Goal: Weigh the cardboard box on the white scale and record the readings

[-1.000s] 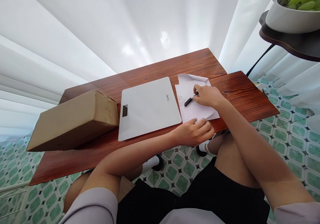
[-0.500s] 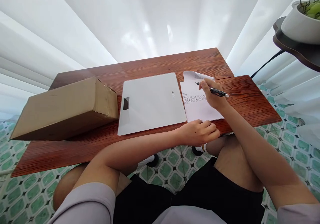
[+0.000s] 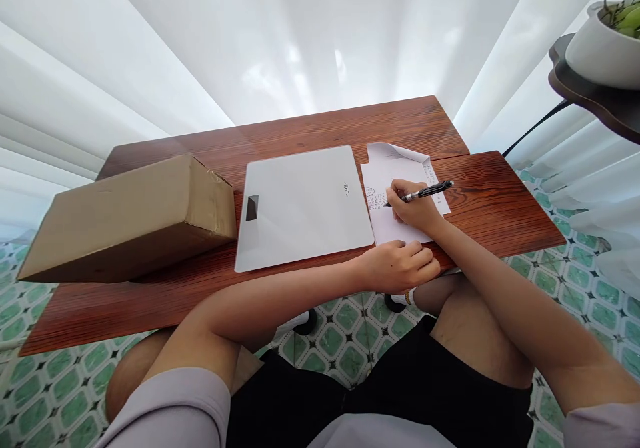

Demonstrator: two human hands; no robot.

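A long reddish-brown wooden table (image 3: 310, 125) with a plank grain carries everything the fingers work over. A tan cardboard box (image 3: 130, 218) sealed with clear tape lies well off to the left of both sets of fingers. Between the box and the fingers sits a flat white rectangular bathroom scale (image 3: 300, 205) with a small dark display window; its right edge runs just beside the fingertips of the right hand. A white sheet of paper (image 3: 387, 171) with lines of small writing lies under the right hand (image 3: 415, 208), one far corner curled up beyond the fingers. The left hand (image 3: 397, 265) rests at the near edge of the table, fingers curled loosely inward, their tips on the near corner of the paper; they grip nothing. The right hand's fingers are pinched closed around a slim black pen with a silver clip (image 3: 425, 192), its tip touching the paper just left of the fingertips, its barrel slanting away to the right above the knuckles.
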